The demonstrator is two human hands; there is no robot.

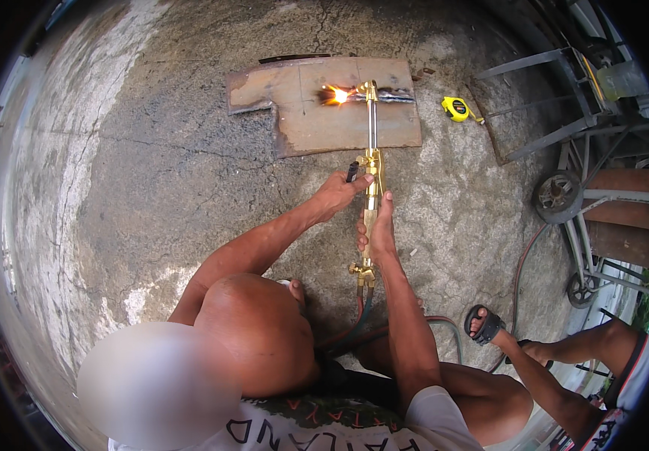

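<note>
My right hand [379, 229] is wrapped round the handle of a brass cutting torch [373, 124]. Farther up the torch, my left hand [337, 192] closes on its body, the thumb lying across it and the fingers mostly hidden. A small black cylinder [352, 172], perhaps a marker or lighter, sticks up at my left fingers. The torch points away from me, its head over a rusty steel plate [324, 124] on the ground. A bright orange flame [336, 95] glows at the plate, left of the torch head. Scorched streaks mark the plate to the right.
A yellow tape measure [456, 109] lies right of the plate. Hoses [430, 322] run from the torch's near end across the concrete. At the right stand a metal frame [542, 105] and a wheeled cart [584, 195]. Another person's sandalled foot [482, 325] rests at the lower right.
</note>
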